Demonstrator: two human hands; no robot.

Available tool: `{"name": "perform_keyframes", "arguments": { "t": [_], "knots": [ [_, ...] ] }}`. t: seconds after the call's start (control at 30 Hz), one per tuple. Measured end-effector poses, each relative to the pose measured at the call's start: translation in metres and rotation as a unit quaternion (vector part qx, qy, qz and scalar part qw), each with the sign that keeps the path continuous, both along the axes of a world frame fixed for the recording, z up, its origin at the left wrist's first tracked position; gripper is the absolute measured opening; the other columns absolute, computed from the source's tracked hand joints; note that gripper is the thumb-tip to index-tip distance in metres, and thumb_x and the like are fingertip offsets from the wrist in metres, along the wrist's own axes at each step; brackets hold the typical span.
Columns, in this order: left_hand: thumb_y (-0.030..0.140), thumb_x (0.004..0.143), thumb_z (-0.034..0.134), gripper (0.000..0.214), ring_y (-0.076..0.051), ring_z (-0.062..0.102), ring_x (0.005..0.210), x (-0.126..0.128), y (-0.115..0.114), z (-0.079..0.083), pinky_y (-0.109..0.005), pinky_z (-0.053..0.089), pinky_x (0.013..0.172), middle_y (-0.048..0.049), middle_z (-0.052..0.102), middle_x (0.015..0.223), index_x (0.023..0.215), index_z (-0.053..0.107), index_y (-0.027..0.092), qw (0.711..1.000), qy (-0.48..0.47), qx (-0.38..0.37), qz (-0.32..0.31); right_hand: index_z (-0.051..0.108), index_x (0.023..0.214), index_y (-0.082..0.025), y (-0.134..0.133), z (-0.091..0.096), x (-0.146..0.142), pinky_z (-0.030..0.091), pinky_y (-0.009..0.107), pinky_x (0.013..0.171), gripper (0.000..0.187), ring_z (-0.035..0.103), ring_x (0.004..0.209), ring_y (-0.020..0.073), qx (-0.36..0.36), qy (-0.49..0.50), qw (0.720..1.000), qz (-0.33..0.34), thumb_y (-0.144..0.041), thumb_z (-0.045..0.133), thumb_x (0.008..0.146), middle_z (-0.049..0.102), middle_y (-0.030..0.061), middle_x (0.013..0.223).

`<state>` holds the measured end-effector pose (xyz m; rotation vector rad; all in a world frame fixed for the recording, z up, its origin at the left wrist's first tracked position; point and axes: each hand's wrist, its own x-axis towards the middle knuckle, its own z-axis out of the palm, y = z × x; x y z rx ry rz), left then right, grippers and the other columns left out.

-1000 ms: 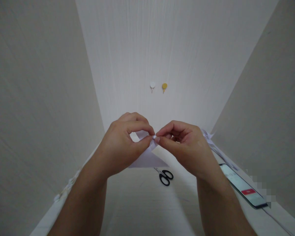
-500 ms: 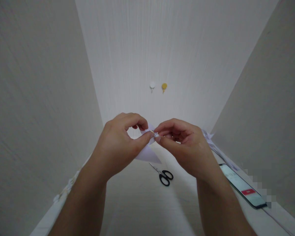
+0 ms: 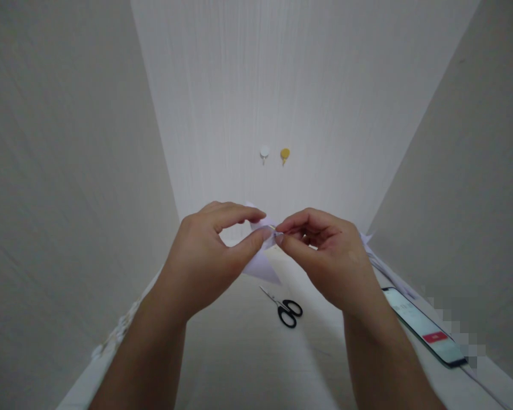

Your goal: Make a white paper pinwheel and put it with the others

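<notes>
Both of my hands are raised above a white desk (image 3: pixel 248 364) and meet at the middle of the view. My left hand (image 3: pixel 209 250) pinches a folded piece of white paper (image 3: pixel 261 263) between thumb and forefinger. My right hand (image 3: pixel 325 256) pinches a small tip of the same paper, fingertip to fingertip with the left. A pointed flap of the paper hangs down below the left thumb. Most of the paper is hidden behind my fingers.
Black-handled scissors (image 3: pixel 287 310) lie on the desk under my hands. A phone (image 3: pixel 425 327) with a lit screen and a cable lies at the right, with more white paper (image 3: pixel 370 242) behind it. Two small hooks, one white (image 3: pixel 264 153) and one yellow (image 3: pixel 284 154), are on the back wall.
Both hands have stayed pinched on the paper. The hanging flap has grown smaller and moved up, and my left forefinger has stretched over the paper's top.
</notes>
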<state>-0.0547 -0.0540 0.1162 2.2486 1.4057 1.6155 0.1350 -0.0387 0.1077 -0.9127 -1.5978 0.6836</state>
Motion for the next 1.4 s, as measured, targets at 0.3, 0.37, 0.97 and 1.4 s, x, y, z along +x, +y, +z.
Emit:
{"name": "perform_keyframes", "arguments": {
  "t": [0.3, 0.37, 0.97, 1.4],
  "knots": [
    [0.045, 0.079, 0.086, 0.03, -0.019, 0.072, 0.066, 0.0, 0.008, -0.005, -0.029, 0.058, 0.058, -0.0033, 0.079, 0.08, 0.098, 0.082, 0.022, 0.992, -0.119, -0.044, 0.021, 0.078, 0.082, -0.021, 0.01, 0.0, 0.003, 0.048, 0.028, 0.057, 0.008, 0.06, 0.064, 0.0147, 0.06, 0.118, 0.989, -0.072, -0.021, 0.083, 0.076, 0.073, 0.0012, 0.073],
    [0.039, 0.085, 0.08, 0.018, -0.016, 0.067, 0.057, 0.002, 0.009, -0.008, -0.026, 0.054, 0.051, -0.0001, 0.074, 0.068, 0.086, 0.08, 0.021, 0.99, -0.131, -0.032, 0.031, 0.078, 0.081, -0.021, 0.01, 0.0, 0.002, 0.047, 0.028, 0.055, 0.008, 0.059, 0.062, 0.0144, 0.054, 0.12, 0.988, -0.075, -0.022, 0.083, 0.075, 0.073, 0.0012, 0.072],
    [0.026, 0.101, 0.061, 0.021, -0.022, 0.072, 0.098, 0.006, 0.005, -0.004, -0.036, 0.055, 0.093, -0.0034, 0.081, 0.102, 0.099, 0.082, 0.026, 0.997, 0.054, 0.037, -0.044, 0.079, 0.079, -0.02, 0.002, -0.001, 0.002, 0.041, 0.027, 0.056, 0.006, 0.057, 0.063, 0.0139, -0.011, 0.076, 0.997, 0.024, -0.016, 0.079, 0.074, 0.071, 0.0005, 0.069],
    [0.032, 0.101, 0.064, 0.021, -0.017, 0.067, 0.084, -0.005, 0.0, 0.004, -0.029, 0.049, 0.08, 0.0002, 0.077, 0.091, 0.095, 0.082, 0.023, 0.987, -0.007, -0.099, -0.125, 0.081, 0.078, -0.021, 0.001, 0.002, 0.004, 0.044, 0.022, 0.051, 0.004, 0.059, 0.058, 0.0107, -0.029, 0.109, 0.99, 0.09, -0.018, 0.083, 0.076, 0.071, -0.0013, 0.067]
  ]
}}
